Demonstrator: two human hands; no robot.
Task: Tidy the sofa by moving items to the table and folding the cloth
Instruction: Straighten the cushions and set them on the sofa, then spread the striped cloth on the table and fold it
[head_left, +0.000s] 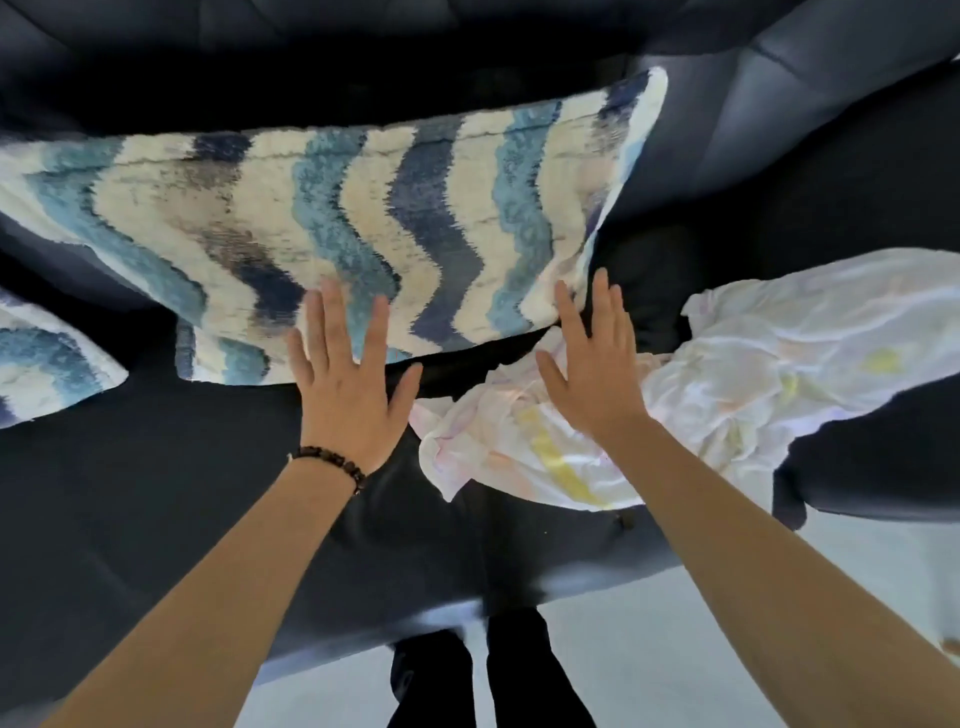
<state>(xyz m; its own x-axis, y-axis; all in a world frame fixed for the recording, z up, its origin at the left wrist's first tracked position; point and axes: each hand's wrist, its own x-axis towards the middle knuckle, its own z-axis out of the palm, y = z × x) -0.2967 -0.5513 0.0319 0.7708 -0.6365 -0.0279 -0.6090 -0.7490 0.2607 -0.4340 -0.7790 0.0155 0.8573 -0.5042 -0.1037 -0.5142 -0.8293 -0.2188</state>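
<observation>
A shaggy cushion (363, 208) with blue, navy and cream zigzag stripes leans against the back of the dark sofa (156, 493). My left hand (348, 384), with a bead bracelet on the wrist, is flat with fingers spread, its fingertips on the cushion's lower edge. My right hand (592, 364) is also flat and spread, its fingertips at the cushion's lower right corner, its palm over a crumpled white cloth (727, 395) with faint yellow and pink marks. The cloth lies on the seat to the right. Neither hand holds anything.
A second zigzag cushion (47, 358) pokes in at the left edge. The sofa's padded arm (810, 104) rises at the right. Pale floor (675, 665) runs along the sofa's front edge, with my dark-trousered legs (493, 675) standing on it.
</observation>
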